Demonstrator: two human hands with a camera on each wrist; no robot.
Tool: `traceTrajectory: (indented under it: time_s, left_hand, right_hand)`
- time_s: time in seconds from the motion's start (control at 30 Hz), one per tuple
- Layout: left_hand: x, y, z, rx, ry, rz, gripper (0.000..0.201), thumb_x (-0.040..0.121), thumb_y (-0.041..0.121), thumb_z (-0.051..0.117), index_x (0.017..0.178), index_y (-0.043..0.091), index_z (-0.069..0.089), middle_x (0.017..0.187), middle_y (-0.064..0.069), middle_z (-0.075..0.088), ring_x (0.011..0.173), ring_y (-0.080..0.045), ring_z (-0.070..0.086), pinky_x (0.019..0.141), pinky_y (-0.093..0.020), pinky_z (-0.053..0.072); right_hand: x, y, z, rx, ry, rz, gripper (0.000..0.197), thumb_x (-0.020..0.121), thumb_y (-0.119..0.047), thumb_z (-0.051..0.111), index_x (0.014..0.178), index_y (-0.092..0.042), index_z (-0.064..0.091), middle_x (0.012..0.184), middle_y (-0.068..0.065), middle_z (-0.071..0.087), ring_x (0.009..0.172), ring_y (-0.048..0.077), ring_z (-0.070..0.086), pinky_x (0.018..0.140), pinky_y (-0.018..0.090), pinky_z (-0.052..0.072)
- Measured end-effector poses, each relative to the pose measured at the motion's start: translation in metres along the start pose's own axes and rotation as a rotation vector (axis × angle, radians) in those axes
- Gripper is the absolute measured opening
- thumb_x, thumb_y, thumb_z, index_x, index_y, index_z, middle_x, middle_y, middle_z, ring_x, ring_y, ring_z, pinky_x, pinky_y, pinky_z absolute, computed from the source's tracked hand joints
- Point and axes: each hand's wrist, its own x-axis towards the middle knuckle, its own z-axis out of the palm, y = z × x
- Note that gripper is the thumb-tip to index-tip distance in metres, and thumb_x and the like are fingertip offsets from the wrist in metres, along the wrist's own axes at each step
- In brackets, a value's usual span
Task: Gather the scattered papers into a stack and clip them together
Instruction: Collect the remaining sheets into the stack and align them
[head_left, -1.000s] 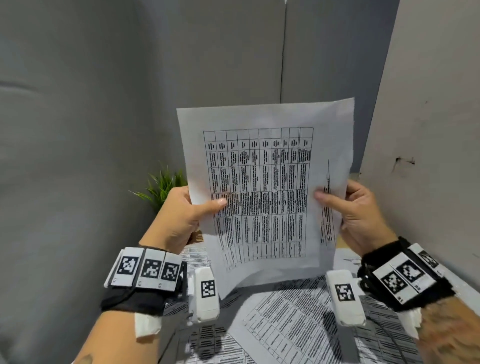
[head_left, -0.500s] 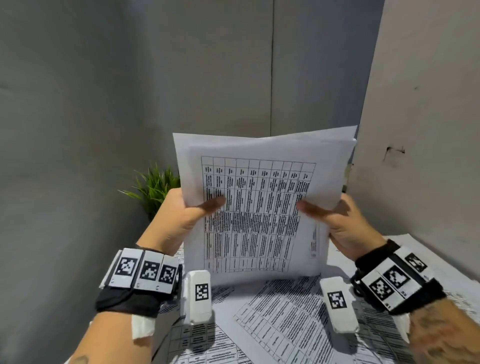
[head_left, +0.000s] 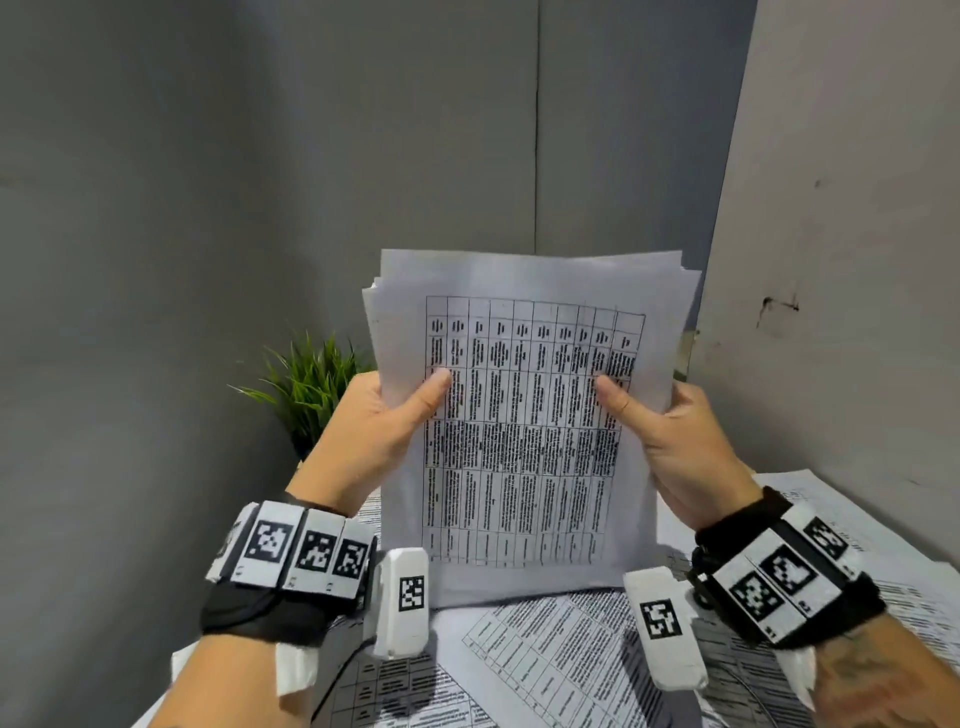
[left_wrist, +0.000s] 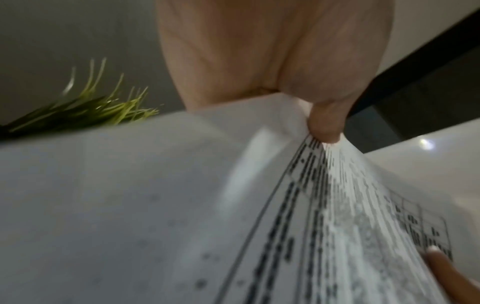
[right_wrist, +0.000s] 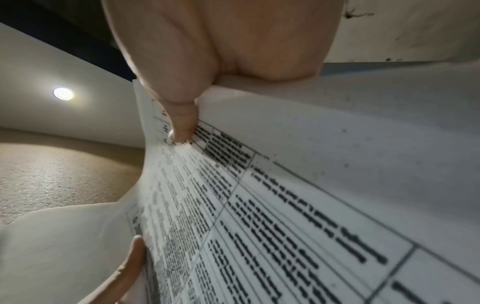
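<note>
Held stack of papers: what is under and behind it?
Under the held stack, more printed sheets lie on the table. Behind its left edge stands a green plant, its base hidden. Both hands' fingers behind the stack are covered.

Green potted plant (head_left: 306, 387) stands just behind the left hand, against grey wall panels (head_left: 260, 182). Pale wall (head_left: 841, 260), bearing a dark scuff mark (head_left: 776, 306), rises beyond the right hand. Round ceiling light (right_wrist: 63, 93), lit, overhead.
</note>
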Motion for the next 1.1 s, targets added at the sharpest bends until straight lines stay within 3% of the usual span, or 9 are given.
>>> traceTrajectory:
  time_s: [0.1, 0.27, 0.47, 0.6, 0.73, 0.83, 0.97, 1.03, 1.1]
  left_hand:
    - [-0.001, 0.008, 0.007, -0.022, 0.042, 0.079, 0.019, 0.084, 0.029, 0.064, 0.094, 0.016, 0.072, 0.098, -0.010, 0.072, 0.092, -0.018, 0.067, 0.085, -0.027, 0.055]
    - [0.000, -0.002, 0.005, -0.173, 0.040, -0.009, 0.032, 0.071, 0.026, 0.083, 0.100, 0.014, 0.075, 0.109, -0.012, 0.074, 0.107, -0.031, 0.067, 0.098, -0.051, 0.050]
    - [-0.003, -0.022, -0.009, -0.198, -0.045, -0.127, 0.065, 0.046, 0.054, 0.092, 0.098, 0.016, 0.077, 0.106, -0.012, 0.073, 0.099, -0.030, 0.067, 0.086, -0.049, 0.055]
    - [-0.007, -0.029, 0.004, -0.192, -0.070, -0.110, 0.079, 0.044, 0.052, 0.093, 0.110, 0.015, 0.071, 0.113, -0.008, 0.073, 0.110, -0.025, 0.067, 0.095, -0.040, 0.053]
    - [-0.007, -0.032, 0.017, -0.254, -0.041, -0.138, 0.112, 0.028, 0.057, 0.094, 0.120, 0.005, 0.057, 0.120, -0.023, 0.064, 0.115, -0.036, 0.060, 0.106, -0.055, 0.042]
    - [-0.008, -0.035, 0.021, -0.240, -0.052, -0.126, 0.107, 0.036, 0.059, 0.093, 0.120, -0.001, 0.062, 0.126, -0.033, 0.059, 0.121, -0.046, 0.056, 0.106, -0.062, 0.039]
    - [-0.008, -0.034, 0.015, -0.268, 0.032, -0.165, 0.091, 0.045, 0.061, 0.089, 0.115, 0.009, 0.064, 0.116, -0.020, 0.069, 0.117, -0.037, 0.061, 0.105, -0.057, 0.042]
    - [-0.005, -0.024, 0.014, -0.285, -0.015, -0.220, 0.073, 0.068, 0.052, 0.080, 0.128, 0.016, 0.058, 0.119, -0.006, 0.071, 0.121, -0.031, 0.060, 0.106, -0.057, 0.041]
    - [0.000, -0.020, 0.012, -0.258, 0.006, -0.239, 0.063, 0.080, 0.048, 0.069, 0.130, 0.012, 0.057, 0.113, -0.001, 0.072, 0.124, -0.031, 0.058, 0.110, -0.057, 0.036]
  right_hand:
    - [-0.001, -0.006, 0.001, -0.004, 0.031, -0.074, 0.020, 0.086, -0.013, 0.066, 0.074, -0.025, 0.075, 0.073, -0.013, 0.074, 0.080, -0.002, 0.069, 0.089, 0.023, 0.051]
    - [-0.001, -0.001, -0.010, 0.017, -0.073, -0.002, 0.033, 0.078, -0.020, 0.070, 0.111, -0.017, 0.070, 0.113, 0.000, 0.075, 0.111, 0.017, 0.068, 0.093, 0.028, 0.053]
    - [-0.004, 0.018, -0.026, 0.093, -0.164, 0.205, 0.045, 0.077, -0.012, 0.079, 0.119, -0.010, 0.063, 0.115, 0.007, 0.073, 0.114, 0.026, 0.066, 0.093, 0.033, 0.051]
    - [-0.008, 0.025, -0.025, 0.111, -0.209, 0.246, 0.089, 0.046, -0.040, 0.097, 0.122, -0.013, 0.062, 0.122, 0.005, 0.071, 0.117, 0.019, 0.065, 0.099, 0.035, 0.048]
    - [-0.013, 0.035, -0.024, 0.145, -0.243, 0.261, 0.096, 0.057, -0.039, 0.093, 0.139, -0.023, 0.047, 0.137, -0.002, 0.062, 0.132, 0.018, 0.054, 0.112, 0.047, 0.034]
    - [-0.016, 0.042, -0.019, 0.129, -0.210, 0.287, 0.074, 0.062, -0.040, 0.090, 0.127, -0.020, 0.062, 0.126, 0.005, 0.068, 0.122, 0.021, 0.061, 0.108, 0.049, 0.042]
    - [-0.017, 0.032, -0.012, -0.008, -0.148, 0.229, 0.016, 0.093, -0.009, 0.063, 0.097, -0.022, 0.071, 0.089, 0.003, 0.077, 0.082, 0.002, 0.072, 0.076, 0.010, 0.052]
    - [-0.016, 0.028, -0.010, 0.023, -0.146, 0.211, 0.026, 0.091, -0.008, 0.064, 0.105, -0.027, 0.073, 0.106, 0.010, 0.074, 0.101, 0.013, 0.070, 0.091, 0.021, 0.052]
    - [-0.018, 0.018, -0.003, 0.005, -0.098, 0.157, 0.036, 0.074, -0.043, 0.080, 0.104, -0.026, 0.076, 0.112, 0.003, 0.075, 0.110, 0.019, 0.068, 0.106, 0.040, 0.047]
